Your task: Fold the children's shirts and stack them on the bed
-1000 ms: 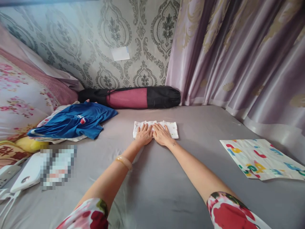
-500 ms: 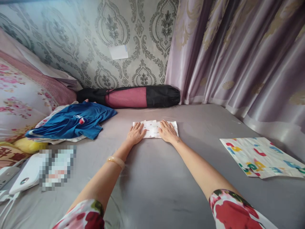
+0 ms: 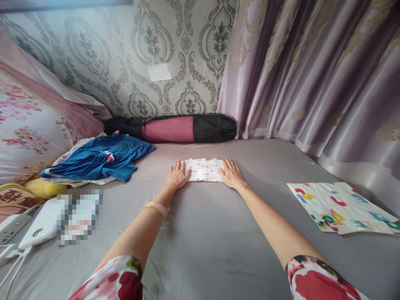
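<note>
A small white cloth [image 3: 204, 170] with a tiny print lies folded into a flat rectangle on the grey bed sheet [image 3: 212, 233]. On its left end rests my left hand [image 3: 178, 175], palm down with the fingers spread. My right hand [image 3: 231, 174] lies flat over the right end, fingers also apart. Both hands cover the cloth's short edges, while its middle shows between them. Neither hand is closed around the cloth. What kind of cloth item it is, I cannot tell.
Left of my hands lie a blue shirt [image 3: 103, 160], a white power bank [image 3: 42, 225] with cables and a power strip [image 3: 11, 229]. A black and pink rolled bag [image 3: 168, 128] lines the wall. At right lies a letter-patterned folded sheet [image 3: 340, 206], near the curtain [image 3: 312, 83].
My right hand has slid rightward across the cloth to its right end, uncovering more of the middle. The left hand stays at the left end. The view has shifted slightly.
</note>
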`<action>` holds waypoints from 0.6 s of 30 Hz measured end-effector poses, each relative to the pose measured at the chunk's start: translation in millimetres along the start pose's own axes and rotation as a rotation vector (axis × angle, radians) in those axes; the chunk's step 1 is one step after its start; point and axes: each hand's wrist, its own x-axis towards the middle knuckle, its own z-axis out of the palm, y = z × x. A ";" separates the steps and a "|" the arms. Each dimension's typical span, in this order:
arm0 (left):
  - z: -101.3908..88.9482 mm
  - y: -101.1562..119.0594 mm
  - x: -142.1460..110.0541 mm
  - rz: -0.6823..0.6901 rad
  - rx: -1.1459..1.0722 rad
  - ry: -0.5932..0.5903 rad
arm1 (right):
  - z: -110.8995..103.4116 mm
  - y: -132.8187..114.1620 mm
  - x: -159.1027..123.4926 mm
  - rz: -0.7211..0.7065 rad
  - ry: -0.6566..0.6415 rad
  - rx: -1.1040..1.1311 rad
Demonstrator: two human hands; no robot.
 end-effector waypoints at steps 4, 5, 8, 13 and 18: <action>-4.5 0.3 3.4 -0.002 0.025 -0.060 | -5.8 -2.9 1.0 0.012 -0.060 -0.031; -7.0 1.4 4.7 -0.001 0.032 -0.069 | -8.1 -4.6 1.5 0.007 -0.066 -0.038; -14.9 7.9 8.3 0.026 0.071 0.010 | -14.7 -12.3 2.9 -0.033 -0.032 -0.045; -12.4 15.8 10.1 0.112 0.092 0.070 | -13.1 -24.4 2.9 -0.078 -0.007 -0.021; -0.6 12.1 9.0 0.093 0.043 0.014 | -3.0 -23.5 1.5 -0.071 -0.006 -0.011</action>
